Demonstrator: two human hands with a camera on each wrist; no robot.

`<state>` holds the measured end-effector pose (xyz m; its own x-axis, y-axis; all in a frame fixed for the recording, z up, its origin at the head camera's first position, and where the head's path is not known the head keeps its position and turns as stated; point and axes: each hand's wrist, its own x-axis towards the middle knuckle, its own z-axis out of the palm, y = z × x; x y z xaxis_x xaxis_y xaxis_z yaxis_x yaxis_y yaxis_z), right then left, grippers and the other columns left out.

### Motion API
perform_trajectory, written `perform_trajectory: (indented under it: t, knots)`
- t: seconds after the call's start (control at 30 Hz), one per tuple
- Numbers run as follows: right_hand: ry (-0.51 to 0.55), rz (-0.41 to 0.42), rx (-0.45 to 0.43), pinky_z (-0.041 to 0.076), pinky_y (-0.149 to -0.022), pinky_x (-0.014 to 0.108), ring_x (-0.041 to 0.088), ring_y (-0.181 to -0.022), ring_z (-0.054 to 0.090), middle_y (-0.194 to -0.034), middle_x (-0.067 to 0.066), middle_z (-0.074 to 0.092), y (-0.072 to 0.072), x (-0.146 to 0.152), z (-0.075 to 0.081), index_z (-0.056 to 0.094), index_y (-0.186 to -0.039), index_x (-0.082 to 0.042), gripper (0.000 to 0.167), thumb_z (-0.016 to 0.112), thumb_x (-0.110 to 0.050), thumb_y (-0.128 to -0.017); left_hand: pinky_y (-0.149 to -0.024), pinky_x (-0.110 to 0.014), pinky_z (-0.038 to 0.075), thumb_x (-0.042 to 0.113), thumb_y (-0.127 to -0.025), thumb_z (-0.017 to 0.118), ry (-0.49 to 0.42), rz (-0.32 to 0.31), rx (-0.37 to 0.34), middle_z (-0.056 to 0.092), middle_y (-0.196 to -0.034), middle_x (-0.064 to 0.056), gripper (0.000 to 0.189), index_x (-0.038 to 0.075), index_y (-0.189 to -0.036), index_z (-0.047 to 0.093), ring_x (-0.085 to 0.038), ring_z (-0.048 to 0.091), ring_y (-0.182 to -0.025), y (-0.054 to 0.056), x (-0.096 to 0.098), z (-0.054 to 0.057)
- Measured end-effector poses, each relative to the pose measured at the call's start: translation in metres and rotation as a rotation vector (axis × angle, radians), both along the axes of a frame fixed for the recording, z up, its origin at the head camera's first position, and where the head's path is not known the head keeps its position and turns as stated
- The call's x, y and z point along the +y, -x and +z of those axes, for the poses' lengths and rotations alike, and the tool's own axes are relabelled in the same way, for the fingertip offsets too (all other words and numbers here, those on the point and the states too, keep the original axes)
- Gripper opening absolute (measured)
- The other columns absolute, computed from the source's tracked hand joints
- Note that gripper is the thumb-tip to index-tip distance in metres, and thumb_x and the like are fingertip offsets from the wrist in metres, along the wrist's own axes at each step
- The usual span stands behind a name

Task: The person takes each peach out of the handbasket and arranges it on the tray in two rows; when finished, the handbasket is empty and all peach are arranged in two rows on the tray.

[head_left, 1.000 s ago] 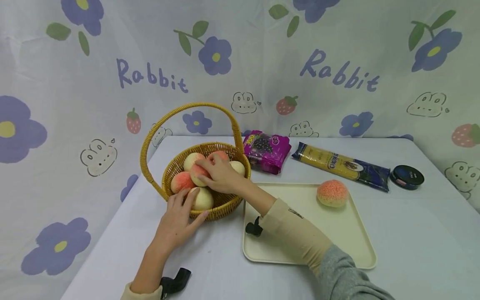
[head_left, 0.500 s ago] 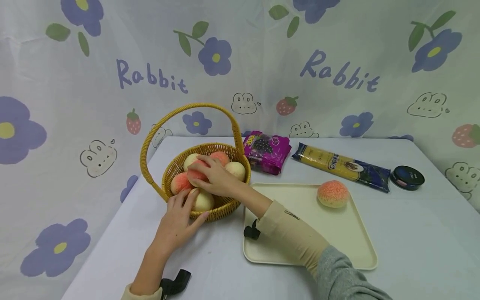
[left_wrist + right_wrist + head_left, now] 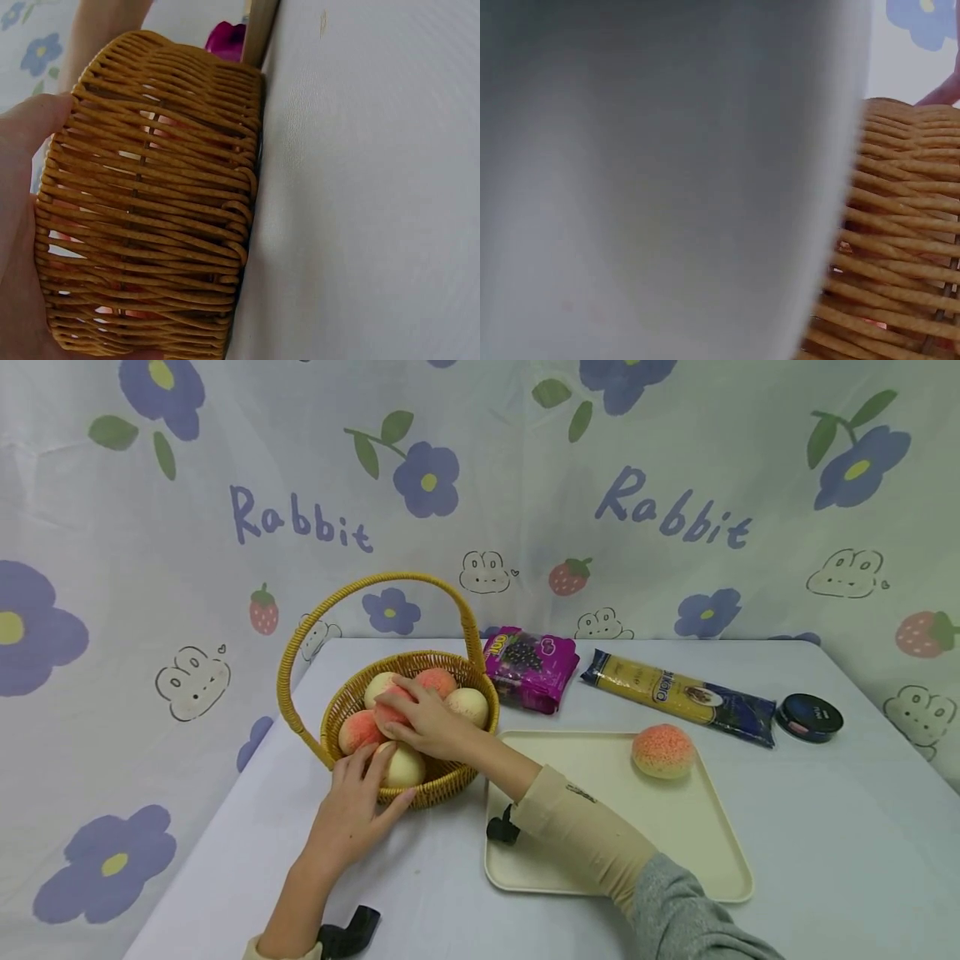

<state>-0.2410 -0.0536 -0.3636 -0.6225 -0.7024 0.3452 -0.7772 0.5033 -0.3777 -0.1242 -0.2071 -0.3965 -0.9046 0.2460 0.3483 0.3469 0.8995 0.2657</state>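
A brown wicker basket (image 3: 442, 789) with a tall arched handle stands on the table, holding several pale peaches with pink-red blushes. My right hand (image 3: 427, 718) reaches in over the rim and holds a peach (image 3: 390, 714) on top of the others, fingers and thumb around it. My left hand (image 3: 356, 810) grips the near left rim, its fingertips reaching over beside a pale peach (image 3: 405, 767). In the left wrist view the thumb (image 3: 41, 116) lies at the rim above the woven wall. The right wrist view is mostly blocked by a blurred grey shape, with basket weave (image 3: 900, 225) at right.
A cream tray (image 3: 600, 872) lies right of the basket under my right sleeve, with one peach (image 3: 663, 752) on it. Behind are a purple grape-printed pack (image 3: 531, 668), a yellow and blue pasta bag (image 3: 678, 695) and a round dark tin (image 3: 810, 717).
My right hand has shifted slightly left and toward me with the peach, uncovering more of the pale peach at the basket's right. The left hand stays on the rim. The head view tilts slightly.
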Motion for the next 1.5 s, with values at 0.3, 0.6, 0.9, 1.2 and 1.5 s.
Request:
perform_trajectory:
  t: [0.3, 0.6, 0.9, 1.2, 1.5]
  knots:
    - [0.022, -0.027, -0.033, 0.034, -0.099, 0.047, 0.029, -0.129, 0.032, -0.141, 0.018, 0.028, 0.000, -0.002, -0.002, 0.047, -0.132, -0.023, 0.042, 0.053, -0.035, -0.092, -0.081, -0.051, 0.044, 0.051, -0.086, 0.055, 0.003, 0.003, -0.007, 0.038, -0.132, -0.019, 0.069, 0.007, -0.136, 0.039, -0.035, 0.033, -0.117, 0.000, 0.001, 0.000]
    - [0.068, 0.025, 0.025, 0.031, -0.101, 0.044, 0.025, -0.131, 0.030, -0.140, 0.017, 0.030, 0.003, -0.003, -0.004, 0.049, -0.129, -0.019, 0.042, 0.059, -0.030, -0.089, -0.079, -0.050, 0.045, 0.052, -0.086, 0.055, 0.002, -0.003, 0.002, 0.038, -0.132, -0.018, 0.068, 0.008, -0.136, 0.039, -0.034, 0.032, -0.117, -0.001, 0.000, 0.001]
    - [0.155, 0.088, 0.038, 0.034, -0.100, 0.037, 0.024, -0.129, 0.032, -0.137, 0.016, 0.036, -0.005, 0.008, 0.005, 0.053, -0.124, -0.017, 0.039, 0.063, -0.026, -0.087, -0.079, -0.052, 0.045, 0.052, -0.086, 0.054, 0.002, -0.006, -0.003, 0.038, -0.132, -0.017, 0.068, 0.009, -0.137, 0.038, -0.034, 0.032, -0.118, -0.001, 0.000, 0.001]
    - [0.206, 0.141, 0.075, 0.035, -0.097, 0.032, 0.021, -0.124, 0.035, -0.132, 0.013, 0.042, -0.009, 0.026, 0.013, 0.056, -0.120, -0.015, 0.038, 0.067, -0.022, -0.084, -0.081, -0.053, 0.043, 0.051, -0.087, 0.054, 0.001, 0.006, -0.016, 0.038, -0.132, -0.017, 0.067, 0.012, -0.138, 0.037, -0.035, 0.032, -0.118, -0.002, -0.002, 0.004]
    - [0.232, 0.138, 0.153, 0.037, -0.095, 0.031, 0.022, -0.118, 0.040, -0.127, 0.010, 0.043, -0.012, 0.043, 0.016, 0.057, -0.118, -0.014, 0.039, 0.069, -0.021, -0.082, -0.082, -0.053, 0.043, 0.052, -0.086, 0.054, -0.005, 0.000, -0.014, 0.038, -0.132, -0.017, 0.068, 0.012, -0.138, 0.037, -0.035, 0.032, -0.118, -0.001, -0.001, 0.002]
